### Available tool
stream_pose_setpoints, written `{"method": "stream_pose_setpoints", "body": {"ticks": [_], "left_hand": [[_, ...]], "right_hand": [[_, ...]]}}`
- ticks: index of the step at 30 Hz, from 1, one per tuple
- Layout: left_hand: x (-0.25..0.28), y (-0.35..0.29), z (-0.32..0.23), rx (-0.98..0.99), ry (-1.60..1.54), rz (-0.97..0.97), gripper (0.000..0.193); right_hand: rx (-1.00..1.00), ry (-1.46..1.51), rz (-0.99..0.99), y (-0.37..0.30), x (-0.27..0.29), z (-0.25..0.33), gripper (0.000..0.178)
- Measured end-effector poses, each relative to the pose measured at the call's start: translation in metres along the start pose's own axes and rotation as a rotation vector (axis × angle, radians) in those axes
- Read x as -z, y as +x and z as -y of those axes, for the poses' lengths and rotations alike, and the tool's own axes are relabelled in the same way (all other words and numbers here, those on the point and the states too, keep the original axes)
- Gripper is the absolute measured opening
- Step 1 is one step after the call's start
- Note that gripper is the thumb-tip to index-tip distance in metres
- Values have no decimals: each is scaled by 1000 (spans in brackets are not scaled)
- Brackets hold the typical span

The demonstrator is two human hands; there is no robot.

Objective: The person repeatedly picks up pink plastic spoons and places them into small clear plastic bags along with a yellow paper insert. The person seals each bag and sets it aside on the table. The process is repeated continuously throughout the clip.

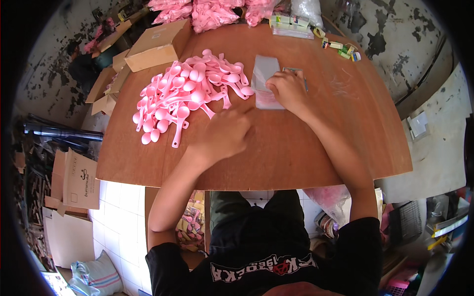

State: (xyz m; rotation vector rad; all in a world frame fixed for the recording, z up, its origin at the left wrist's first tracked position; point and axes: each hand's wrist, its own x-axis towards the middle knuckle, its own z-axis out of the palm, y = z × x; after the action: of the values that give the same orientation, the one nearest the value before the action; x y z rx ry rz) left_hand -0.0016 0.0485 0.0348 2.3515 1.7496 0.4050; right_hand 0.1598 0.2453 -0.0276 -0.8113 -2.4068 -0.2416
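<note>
A heap of pink plastic spoons [190, 86] lies on the left half of the brown table. Just in front of the heap is my left hand [227, 133], its fingers curled and smeared by motion, so whether they hold anything does not show. A stack of clear plastic bags [266, 66] lies right of the spoons. My right hand [289, 90] rests over the stack's right side, fingers bent and pinched at a bag. Partly hidden behind that hand is a small flat item with a greenish edge [304, 85].
The wooden table [316, 153] has a rounded far edge. A cardboard box [158, 45] stands at the far left. Bagged pink spoons [215, 15] line the back. Packs of green-topped bags [291, 27] and small yellow-green labels [340, 48] lie far right. A carton of spoons [191, 222] sits below the table.
</note>
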Motion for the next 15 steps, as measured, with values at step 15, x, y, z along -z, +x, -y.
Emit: {"method": "stream_pose_setpoints", "body": {"ticks": [15], "left_hand": [[-3,-1,21,13,-956,-248,14]], "right_hand": [[-59,577,213,-20,88,-27,22]]}}
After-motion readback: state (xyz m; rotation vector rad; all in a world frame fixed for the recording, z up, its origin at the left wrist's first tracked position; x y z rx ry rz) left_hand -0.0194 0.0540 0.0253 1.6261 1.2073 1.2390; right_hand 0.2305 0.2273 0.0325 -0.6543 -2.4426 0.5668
